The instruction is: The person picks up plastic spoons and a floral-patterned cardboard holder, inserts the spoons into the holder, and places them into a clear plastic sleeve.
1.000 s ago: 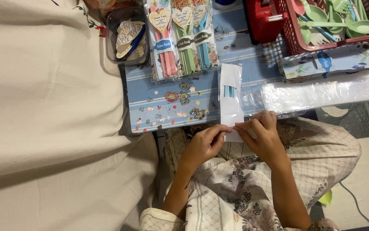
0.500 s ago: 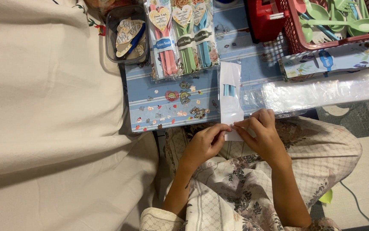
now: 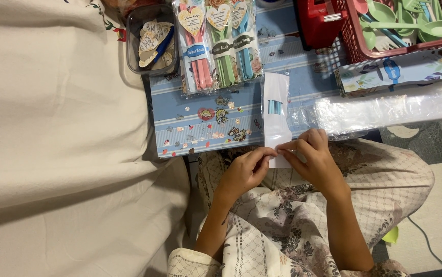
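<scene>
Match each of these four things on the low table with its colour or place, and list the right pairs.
1 basket
2 spoon
3 sleeve
4 tub

a pale green
b red
c pinched at its near end by left hand and right hand
d at the table's far left corner, holding heart tags

Pairs: 1-b, 2-a, 3-c, 4-d

Three packed cutlery sets (image 3: 220, 46) — pink, green, blue — one white packet (image 3: 276, 110), two red baskets (image 3: 351, 38).
</scene>
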